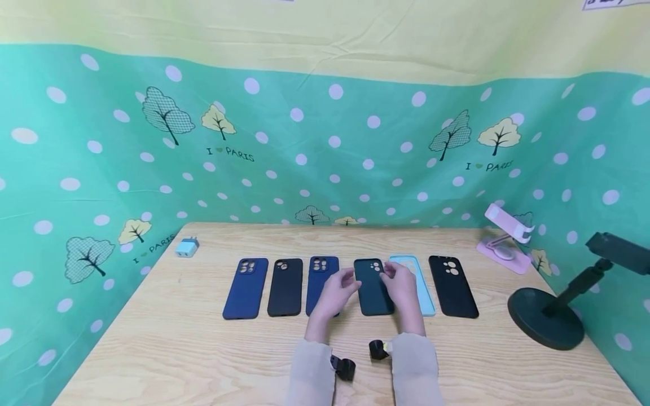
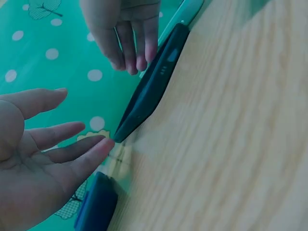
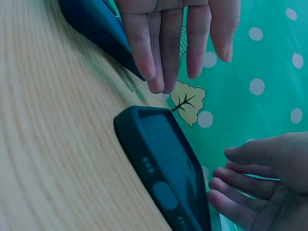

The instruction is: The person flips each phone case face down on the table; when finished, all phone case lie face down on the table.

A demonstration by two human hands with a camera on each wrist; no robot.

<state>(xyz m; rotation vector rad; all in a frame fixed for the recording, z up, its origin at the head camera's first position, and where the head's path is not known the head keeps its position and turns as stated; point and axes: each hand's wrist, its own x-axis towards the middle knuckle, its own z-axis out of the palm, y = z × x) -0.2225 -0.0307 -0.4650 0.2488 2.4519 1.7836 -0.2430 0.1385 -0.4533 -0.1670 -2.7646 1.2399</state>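
Green dotted cloth (image 1: 284,186): the biggest thing here, behind the table and along both sides, probably to screen off our work spot.
Wooden tabletop (image 1: 167,349): pale and flat, likely why our cases sit so steady.
Black stand (image 1: 545,318): on the right, well apart from our hands, presumably parked out of the way.
Pink stand (image 1: 508,259): back right corner, same reasoning, we'd guess.
Left hand (image 1: 336,292): fingers mostly straight and loosely spread, no pinch we can see. It's by the left edge of our dark green case (image 1: 374,298), overlapping the navy case (image 1: 316,282).
Right hand (image 1: 402,287): pretty much a mirror, fingers straightish, partly hiding the light blue case (image 1: 425,299).
Dark green case: hollow side up, between both hands, fingertips near or touching its edges (honestly can't tell). Flanking it probably helps us square it up.
Charger block (image 1: 187,247): smallest, back left corner.
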